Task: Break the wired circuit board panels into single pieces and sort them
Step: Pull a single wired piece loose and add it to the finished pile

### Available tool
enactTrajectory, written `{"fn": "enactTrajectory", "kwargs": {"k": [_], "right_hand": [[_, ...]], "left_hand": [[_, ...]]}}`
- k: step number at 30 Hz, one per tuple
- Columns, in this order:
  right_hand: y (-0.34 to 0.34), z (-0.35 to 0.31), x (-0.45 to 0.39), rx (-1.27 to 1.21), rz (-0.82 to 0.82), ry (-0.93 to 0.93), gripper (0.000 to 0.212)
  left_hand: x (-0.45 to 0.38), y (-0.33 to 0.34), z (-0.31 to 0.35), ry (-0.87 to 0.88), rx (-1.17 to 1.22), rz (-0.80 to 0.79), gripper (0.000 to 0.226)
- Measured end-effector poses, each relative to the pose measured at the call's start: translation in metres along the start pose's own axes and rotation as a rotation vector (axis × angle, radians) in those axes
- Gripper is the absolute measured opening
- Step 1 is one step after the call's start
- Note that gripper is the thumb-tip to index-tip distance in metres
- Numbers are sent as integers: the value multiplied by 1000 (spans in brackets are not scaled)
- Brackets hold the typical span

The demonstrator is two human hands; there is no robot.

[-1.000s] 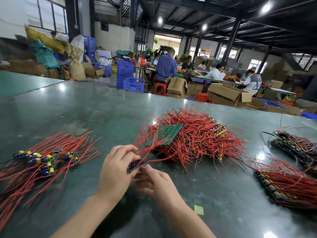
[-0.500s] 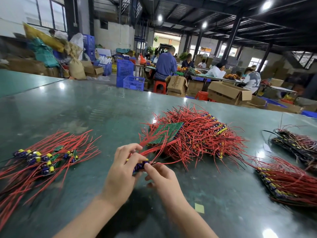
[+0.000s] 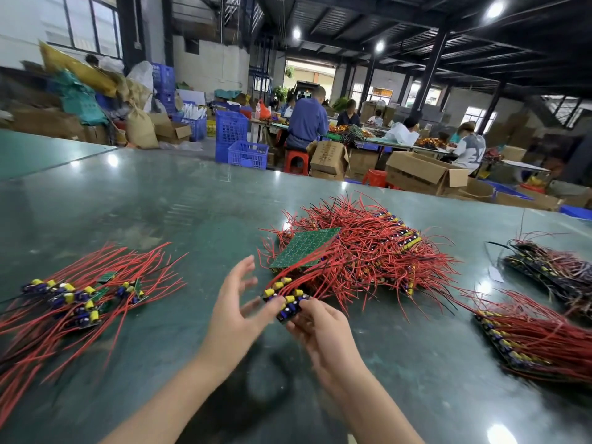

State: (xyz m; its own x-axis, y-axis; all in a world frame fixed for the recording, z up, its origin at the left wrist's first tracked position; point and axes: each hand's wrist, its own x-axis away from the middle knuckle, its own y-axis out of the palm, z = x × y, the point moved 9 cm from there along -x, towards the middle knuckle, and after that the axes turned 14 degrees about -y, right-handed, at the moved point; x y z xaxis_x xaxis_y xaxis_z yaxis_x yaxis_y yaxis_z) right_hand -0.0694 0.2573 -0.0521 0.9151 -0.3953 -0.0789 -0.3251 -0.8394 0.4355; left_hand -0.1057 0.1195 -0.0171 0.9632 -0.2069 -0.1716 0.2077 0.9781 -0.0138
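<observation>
Half a second ago both my hands pinched one small strip of boards; now my left hand (image 3: 235,310) has let go, its fingers spread and blurred, while my right hand (image 3: 320,328) alone pinches the panel strip (image 3: 286,301) at its 11 o'clock. I judge one break done, with the strip about to be re-gripped. Singles pile (image 3: 80,299) lies at 9 o'clock on the desk (image 3: 160,203), unbroken panel heap (image 3: 352,251) at 1 o'clock
</observation>
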Motion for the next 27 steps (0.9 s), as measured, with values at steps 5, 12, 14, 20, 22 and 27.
{"fn": "enactTrajectory", "kwargs": {"k": [5,12,14,20,22,27], "right_hand": [[6,-5,0,99,-72,-112,19],[6,-21,-3,283,-132,-308,15],[3,-22,-4,270,-118,-299,20],[4,-11,-2,251,-137,-224,10],[2,-17,-3,326,-135,-277,8],[4,-31,-4,549,-190,-378,6]], "left_hand": [[-6,14,-39,-437,482,-185,28],[-7,16,-48,-551,619,-211,27],[-7,15,-47,-551,615,-215,21],[-6,14,-43,-452,539,-159,23],[-6,12,-39,-405,457,-143,24],[-5,11,-30,-306,341,-150,27]]}}
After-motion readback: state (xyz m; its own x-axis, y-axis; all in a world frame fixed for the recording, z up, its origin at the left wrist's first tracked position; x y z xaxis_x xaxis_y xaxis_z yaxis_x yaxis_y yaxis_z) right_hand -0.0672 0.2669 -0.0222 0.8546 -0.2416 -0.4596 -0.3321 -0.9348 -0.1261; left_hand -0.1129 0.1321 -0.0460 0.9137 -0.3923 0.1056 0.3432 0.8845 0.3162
